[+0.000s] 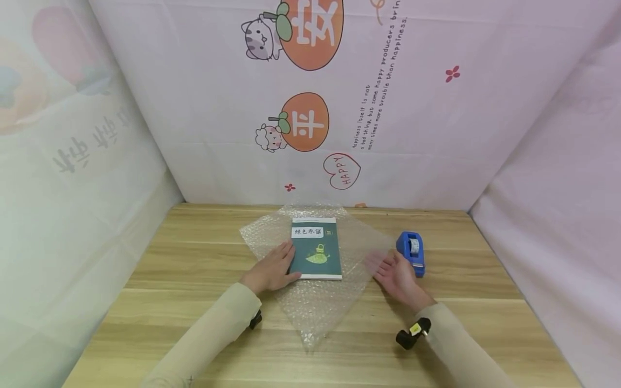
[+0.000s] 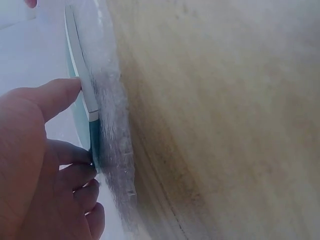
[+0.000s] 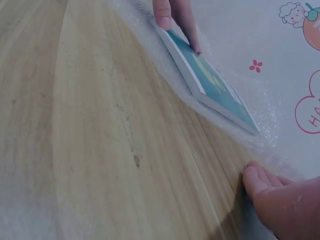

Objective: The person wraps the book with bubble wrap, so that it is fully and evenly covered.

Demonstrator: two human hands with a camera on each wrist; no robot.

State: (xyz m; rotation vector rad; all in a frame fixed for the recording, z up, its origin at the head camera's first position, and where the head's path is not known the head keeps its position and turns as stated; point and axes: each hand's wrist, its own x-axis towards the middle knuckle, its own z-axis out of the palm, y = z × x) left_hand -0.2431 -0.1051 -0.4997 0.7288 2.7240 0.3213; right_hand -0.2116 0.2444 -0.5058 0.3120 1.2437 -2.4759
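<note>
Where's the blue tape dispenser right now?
In the head view, the blue tape dispenser sits on the right side of the wooden table, close beside the person's right hand, beyond the bubble wrap.

The person's left arm (image 1: 211, 334) slants in from the lower left, its left hand (image 1: 273, 269) back uppermost, fingers reaching forward and thumb spread to the right. The right arm (image 1: 461, 345) comes from the lower right, its right hand (image 1: 395, 275) turned palm upward, fingers extended, well apart from the other.
</note>
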